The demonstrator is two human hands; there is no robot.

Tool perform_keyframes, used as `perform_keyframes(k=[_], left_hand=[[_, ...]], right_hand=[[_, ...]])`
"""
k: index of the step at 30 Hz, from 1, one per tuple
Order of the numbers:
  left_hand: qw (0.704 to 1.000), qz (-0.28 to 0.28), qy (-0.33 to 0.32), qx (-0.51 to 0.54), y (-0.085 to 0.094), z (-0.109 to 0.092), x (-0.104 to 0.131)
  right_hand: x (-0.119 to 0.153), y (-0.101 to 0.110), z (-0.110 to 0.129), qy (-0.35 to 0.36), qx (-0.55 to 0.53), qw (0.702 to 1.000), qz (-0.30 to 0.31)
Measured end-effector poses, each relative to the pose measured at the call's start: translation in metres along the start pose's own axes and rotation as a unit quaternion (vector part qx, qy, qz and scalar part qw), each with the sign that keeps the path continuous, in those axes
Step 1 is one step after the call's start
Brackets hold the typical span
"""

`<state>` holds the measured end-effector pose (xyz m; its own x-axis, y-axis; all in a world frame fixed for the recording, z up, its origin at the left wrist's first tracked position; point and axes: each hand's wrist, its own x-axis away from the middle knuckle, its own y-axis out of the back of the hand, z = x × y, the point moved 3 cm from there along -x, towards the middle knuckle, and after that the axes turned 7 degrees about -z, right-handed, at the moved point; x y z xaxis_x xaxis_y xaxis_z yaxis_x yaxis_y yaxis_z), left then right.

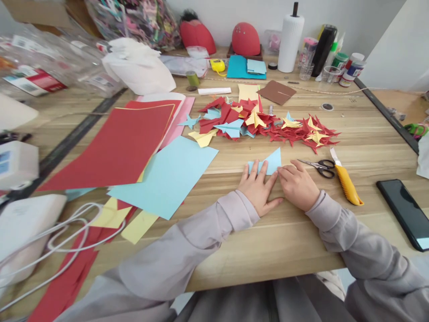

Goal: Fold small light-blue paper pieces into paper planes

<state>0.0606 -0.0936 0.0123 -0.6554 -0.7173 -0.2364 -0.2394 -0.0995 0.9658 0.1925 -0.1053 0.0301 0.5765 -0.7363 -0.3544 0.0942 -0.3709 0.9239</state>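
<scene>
Between hands (259,190), blue paper (272,163).

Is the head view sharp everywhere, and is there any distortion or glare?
Head view: soft, even light; the hands and blue folded paper are sharp; the plastic bags at the left edge look smeared; wide-angle bending curves the table edge; faint reflection on the phone.

Phone (404,210) corner (right edge) cut off

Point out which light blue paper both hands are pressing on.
The small folded blue piece under the left hand and right hand, not the big flat blue sheet.
</scene>
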Motion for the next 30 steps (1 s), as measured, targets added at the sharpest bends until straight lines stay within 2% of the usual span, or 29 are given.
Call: perform_keyframes(k=[6, 17, 22, 25, 28, 30], left_hand=[[1.0, -0.002, 0.0, -0.024, 0.006, 0.006, 0.003], [0.995, -0.007, 0.071, -0.072, 0.019, 0.022, 0.017], [0.992, -0.043, 0.089, -0.075, 0.021, 0.037, 0.021], [0.985, -0.076, 0.129, -0.083, 0.021, 0.043, 0.02], [0.979, -0.098, 0.152, -0.089, 0.024, 0.037, 0.019], [0.99, -0.08, 0.094, -0.064, 0.022, 0.024, 0.018]], right_hand=[[-0.003, 0.002, 0.002, 0.004, 0.028, 1.0, 0.013], [-0.001, 0.002, 0.0, 0.0, 0.021, 1.0, 0.015], [-0.001, 0.0, 0.0, -0.005, 0.015, 1.0, 0.011], [-0.001, 0.0, -0.001, -0.008, 0.01, 1.0, 0.008], [-0.001, 0.0, -0.001, -0.005, 0.007, 1.0, -0.001], [-0.001, 0.001, 0.0, -0.003, 0.01, 1.0, -0.011]])
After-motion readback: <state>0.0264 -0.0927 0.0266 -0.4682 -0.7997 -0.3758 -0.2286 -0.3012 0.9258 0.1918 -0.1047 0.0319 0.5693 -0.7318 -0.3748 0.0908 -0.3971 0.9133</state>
